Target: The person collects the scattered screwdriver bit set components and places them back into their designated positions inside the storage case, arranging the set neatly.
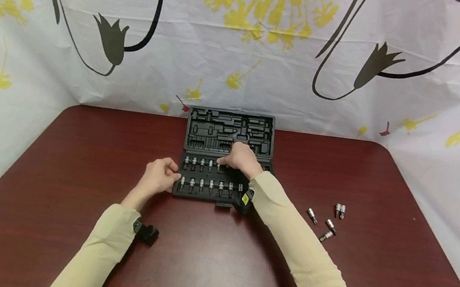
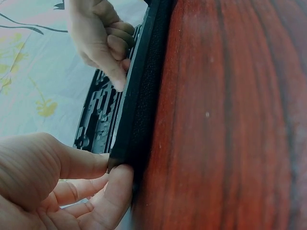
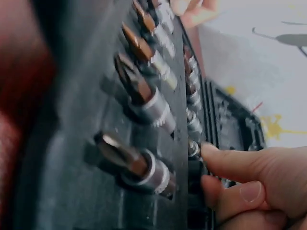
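Observation:
A black plastic case [image 1: 209, 177] lies unfolded on the table, with rows of bit sockets [image 1: 211, 186] in its near half. My left hand [image 1: 158, 176] pinches the case's near left corner; in the left wrist view the thumb [image 2: 84, 164] lies above the edge and a finger below. Over the back row is my right hand [image 1: 240, 158]. Its thumb [image 3: 235, 162] touches the end of a bit socket [image 3: 194, 149] seated there, with the other fingers bent beside it. My right hand and forearm hide part of both rows.
Several loose bit sockets [image 1: 330, 225] lie on the red-brown table [image 1: 196, 256], right of the case. The case's moulded lid half [image 1: 231, 131] reaches the table's back edge. Behind hangs a white sheet [image 1: 241, 66] with a flower print.

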Demonstrator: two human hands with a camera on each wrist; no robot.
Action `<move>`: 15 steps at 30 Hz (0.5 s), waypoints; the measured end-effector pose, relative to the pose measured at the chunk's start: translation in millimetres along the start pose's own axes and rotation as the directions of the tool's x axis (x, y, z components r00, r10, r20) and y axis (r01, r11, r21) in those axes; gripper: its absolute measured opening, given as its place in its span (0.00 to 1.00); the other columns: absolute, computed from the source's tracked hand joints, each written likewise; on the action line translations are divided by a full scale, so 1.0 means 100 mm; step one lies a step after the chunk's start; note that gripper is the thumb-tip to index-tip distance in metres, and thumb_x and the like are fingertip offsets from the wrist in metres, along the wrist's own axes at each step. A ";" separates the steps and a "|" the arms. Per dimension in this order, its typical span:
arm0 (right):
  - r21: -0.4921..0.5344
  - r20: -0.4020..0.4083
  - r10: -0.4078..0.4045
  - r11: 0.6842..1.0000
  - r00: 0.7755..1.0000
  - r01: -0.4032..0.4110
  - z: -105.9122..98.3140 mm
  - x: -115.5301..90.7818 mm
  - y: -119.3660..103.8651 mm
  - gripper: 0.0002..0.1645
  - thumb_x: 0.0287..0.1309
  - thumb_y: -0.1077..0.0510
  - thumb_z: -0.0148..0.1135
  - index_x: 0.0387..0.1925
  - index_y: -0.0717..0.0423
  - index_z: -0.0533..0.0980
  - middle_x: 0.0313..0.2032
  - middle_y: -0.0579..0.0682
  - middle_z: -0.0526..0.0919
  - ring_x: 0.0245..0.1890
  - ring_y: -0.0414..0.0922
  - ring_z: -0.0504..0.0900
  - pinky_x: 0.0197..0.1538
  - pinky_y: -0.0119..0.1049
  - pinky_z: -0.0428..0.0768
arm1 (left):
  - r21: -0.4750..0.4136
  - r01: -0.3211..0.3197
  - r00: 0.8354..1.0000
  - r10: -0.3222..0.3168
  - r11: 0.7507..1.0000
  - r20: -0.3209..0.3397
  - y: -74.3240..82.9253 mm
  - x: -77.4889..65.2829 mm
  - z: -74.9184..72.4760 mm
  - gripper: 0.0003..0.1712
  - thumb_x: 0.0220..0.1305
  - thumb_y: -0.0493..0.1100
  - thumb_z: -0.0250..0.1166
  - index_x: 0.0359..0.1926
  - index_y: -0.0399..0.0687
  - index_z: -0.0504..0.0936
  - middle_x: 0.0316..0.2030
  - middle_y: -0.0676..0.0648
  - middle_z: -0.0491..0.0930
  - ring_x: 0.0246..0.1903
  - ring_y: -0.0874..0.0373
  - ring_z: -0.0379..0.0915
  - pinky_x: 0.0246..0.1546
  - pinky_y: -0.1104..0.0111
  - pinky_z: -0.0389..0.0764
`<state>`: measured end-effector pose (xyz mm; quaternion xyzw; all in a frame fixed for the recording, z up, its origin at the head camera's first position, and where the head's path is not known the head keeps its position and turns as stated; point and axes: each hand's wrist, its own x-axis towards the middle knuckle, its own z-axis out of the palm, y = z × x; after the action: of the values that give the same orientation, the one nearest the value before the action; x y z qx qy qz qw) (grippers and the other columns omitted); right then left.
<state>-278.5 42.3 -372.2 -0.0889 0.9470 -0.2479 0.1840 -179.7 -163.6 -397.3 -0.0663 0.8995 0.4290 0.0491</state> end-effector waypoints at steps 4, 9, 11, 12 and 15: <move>0.076 -0.008 -0.029 0.997 1.000 0.029 -0.07 -0.09 0.02 0.22 0.57 0.47 0.64 0.19 0.62 0.82 0.17 0.52 0.81 0.13 0.41 0.70 0.22 0.31 0.68 | -0.005 0.000 1.000 0.000 1.000 -0.002 0.00 0.00 0.01 0.08 0.60 0.33 0.62 0.39 0.33 0.75 0.26 0.41 0.76 0.16 0.59 0.75 0.20 0.67 0.82; 0.166 0.002 -0.046 0.985 0.999 0.045 -0.17 -0.23 0.04 0.27 0.60 0.48 0.61 0.10 0.58 0.75 0.07 0.46 0.67 0.09 0.39 0.58 0.23 0.32 0.66 | 0.001 0.002 1.000 -0.002 1.000 -0.011 0.00 0.00 0.01 0.08 0.60 0.33 0.62 0.39 0.33 0.76 0.26 0.41 0.77 0.15 0.59 0.75 0.20 0.67 0.82; 0.174 -0.007 -0.054 0.983 0.999 0.054 -0.18 -0.27 0.07 0.29 0.60 0.48 0.60 0.06 0.54 0.69 0.06 0.43 0.62 0.09 0.38 0.56 0.23 0.32 0.66 | 0.001 0.001 1.000 -0.001 1.000 -0.012 0.01 0.00 0.01 0.08 0.60 0.33 0.62 0.39 0.33 0.76 0.25 0.41 0.77 0.15 0.59 0.75 0.20 0.66 0.82; 0.177 -0.014 -0.058 0.982 0.998 0.059 -0.19 -0.29 0.09 0.31 0.60 0.47 0.60 0.05 0.51 0.66 0.06 0.43 0.61 0.09 0.38 0.56 0.23 0.32 0.66 | 0.000 0.001 1.000 -0.001 1.000 -0.011 0.01 -0.01 0.01 0.08 0.60 0.33 0.62 0.39 0.33 0.75 0.25 0.41 0.77 0.15 0.59 0.75 0.20 0.66 0.82; 0.193 -0.026 -0.063 0.979 0.998 0.067 -0.21 -0.34 0.13 0.31 0.61 0.47 0.59 0.05 0.50 0.63 0.06 0.42 0.60 0.09 0.38 0.54 0.22 0.32 0.65 | -0.002 -0.003 1.000 0.003 1.000 -0.009 0.01 -0.01 0.01 0.08 0.60 0.33 0.62 0.39 0.33 0.75 0.25 0.41 0.77 0.15 0.59 0.75 0.20 0.66 0.82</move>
<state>-257.0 72.0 -351.2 -0.0990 0.9168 -0.3455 0.1742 -179.0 -162.5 -397.3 -0.0669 0.8994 0.4297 0.0444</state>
